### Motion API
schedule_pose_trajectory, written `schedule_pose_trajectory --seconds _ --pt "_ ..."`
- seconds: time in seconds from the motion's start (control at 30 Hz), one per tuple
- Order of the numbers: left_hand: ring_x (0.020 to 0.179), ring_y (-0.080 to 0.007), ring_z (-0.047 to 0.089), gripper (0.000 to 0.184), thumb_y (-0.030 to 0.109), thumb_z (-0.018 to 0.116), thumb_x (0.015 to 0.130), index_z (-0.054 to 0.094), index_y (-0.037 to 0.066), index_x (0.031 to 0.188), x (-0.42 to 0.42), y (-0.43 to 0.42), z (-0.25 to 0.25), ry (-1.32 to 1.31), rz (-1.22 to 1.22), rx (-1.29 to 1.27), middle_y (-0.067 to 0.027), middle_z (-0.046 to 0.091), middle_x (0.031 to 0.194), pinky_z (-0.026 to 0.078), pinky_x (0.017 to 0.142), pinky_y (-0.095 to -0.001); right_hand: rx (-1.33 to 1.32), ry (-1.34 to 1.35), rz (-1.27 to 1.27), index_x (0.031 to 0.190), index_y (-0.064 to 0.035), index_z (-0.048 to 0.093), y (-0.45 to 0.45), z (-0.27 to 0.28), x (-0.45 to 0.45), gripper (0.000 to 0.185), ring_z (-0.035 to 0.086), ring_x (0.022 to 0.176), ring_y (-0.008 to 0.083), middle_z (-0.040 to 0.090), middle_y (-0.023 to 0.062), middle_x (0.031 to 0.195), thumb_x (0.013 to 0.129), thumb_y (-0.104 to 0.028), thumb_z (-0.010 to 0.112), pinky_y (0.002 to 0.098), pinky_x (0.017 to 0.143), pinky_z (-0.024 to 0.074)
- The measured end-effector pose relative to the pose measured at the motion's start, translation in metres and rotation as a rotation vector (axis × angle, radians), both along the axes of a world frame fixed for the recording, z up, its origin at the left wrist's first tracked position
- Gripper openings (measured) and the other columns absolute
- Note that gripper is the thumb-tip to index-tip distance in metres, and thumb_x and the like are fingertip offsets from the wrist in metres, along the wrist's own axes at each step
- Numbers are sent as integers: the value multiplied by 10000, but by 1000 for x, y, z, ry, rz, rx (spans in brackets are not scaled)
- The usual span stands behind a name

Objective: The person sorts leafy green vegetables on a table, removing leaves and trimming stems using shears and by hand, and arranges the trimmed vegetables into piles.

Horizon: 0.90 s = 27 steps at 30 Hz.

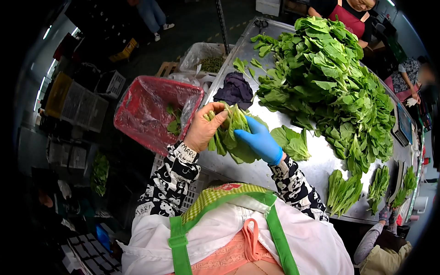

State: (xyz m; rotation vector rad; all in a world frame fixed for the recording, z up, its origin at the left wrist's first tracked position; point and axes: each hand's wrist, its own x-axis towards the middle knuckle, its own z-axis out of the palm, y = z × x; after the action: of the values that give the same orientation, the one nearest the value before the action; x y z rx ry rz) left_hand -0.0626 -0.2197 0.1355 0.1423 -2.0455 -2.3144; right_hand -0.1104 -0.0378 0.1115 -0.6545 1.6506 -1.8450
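A bunch of leafy greens (237, 137) is held between my two hands above the near left edge of the metal table. My left hand (205, 126) is bare, its thumb and fingers closed on the pale stems. On the other side my right hand (261, 140), in a blue glove, wraps round the leaves. Just beyond them a dark purple cloth or bag (234, 90) lies crumpled on the table. To the right of my glove rests a small loose bunch of greens (291, 142).
A large heap of leafy greens (330, 87) covers the table's (270, 176) far side. Several sorted bunches (343, 192) lie at the near right. A red crate (137, 119) lined with plastic, holding a few leaves, stands at my left. Co-workers stand across and along the table.
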Motion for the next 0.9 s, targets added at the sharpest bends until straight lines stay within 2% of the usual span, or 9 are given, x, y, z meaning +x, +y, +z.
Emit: schedule_pose_trajectory --seconds 0.1,0.2,0.33,0.43,0.67,0.77,0.8,0.87,0.9 --pt "802 -73 559 228 169 615 891 518 16 1029 -2 2 1 38 63 57 -5 595 862 466 699 -204 16 46 -38 1304 8 428 1 -3 -2 522 561 1000 153 594 109 1124 845 -154 616 288 879 446" --pt "799 -62 554 208 162 614 891 521 29 1022 -2 -1 -3 41 116 -3 2 587 867 467 661 -195 108 124 -77 1298 11 430 2 -7 -2 540 589 1000 207 601 158 1121 827 -177 615 308 874 455" --pt "777 -49 525 315 172 639 873 554 45 1148 -3 3 2 165 134 -44 16 559 903 453 652 -184 290 296 -108 1295 7 428 0 -10 -3 588 595 1023 320 586 237 1122 793 -233 617 354 876 463" --pt "778 -53 517 378 176 661 856 554 46 1195 -5 2 -1 133 43 -181 16 556 895 450 677 -183 280 232 -112 1297 1 426 -4 -4 -2 593 584 1035 342 579 243 1129 791 -245 614 369 882 459" --pt "837 -75 557 372 45 703 786 589 28 1140 -4 9 6 170 7 -247 -21 605 926 478 747 -211 252 334 -183 1301 12 414 -10 -21 -1 604 582 1039 342 564 257 1144 790 -239 617 370 877 460" --pt "825 -94 580 341 44 710 771 613 20 1097 -5 8 7 126 73 -241 -35 631 935 489 737 -219 128 216 -153 1317 13 392 -11 -17 0 587 568 1067 302 557 232 1164 809 -188 607 359 897 446" --pt "823 -101 588 279 25 701 762 639 22 1034 -3 10 15 70 88 -251 -40 638 919 498 737 -232 58 196 -121 1322 12 384 -11 -15 -1 581 560 1079 284 554 218 1173 816 -169 603 356 907 439" --pt "862 -108 585 246 35 706 754 648 23 992 -5 4 6 175 92 -437 -28 637 940 486 774 -244 47 267 -114 1327 14 375 -13 -21 -3 555 528 1124 249 533 189 1211 826 -119 575 338 948 412" --pt "890 -118 582 251 40 705 755 646 19 998 -7 1 -5 197 80 -422 -38 634 953 471 799 -252 16 250 -111 1329 11 375 -14 -27 -4 545 520 1137 241 526 174 1228 825 -95 554 332 959 405"
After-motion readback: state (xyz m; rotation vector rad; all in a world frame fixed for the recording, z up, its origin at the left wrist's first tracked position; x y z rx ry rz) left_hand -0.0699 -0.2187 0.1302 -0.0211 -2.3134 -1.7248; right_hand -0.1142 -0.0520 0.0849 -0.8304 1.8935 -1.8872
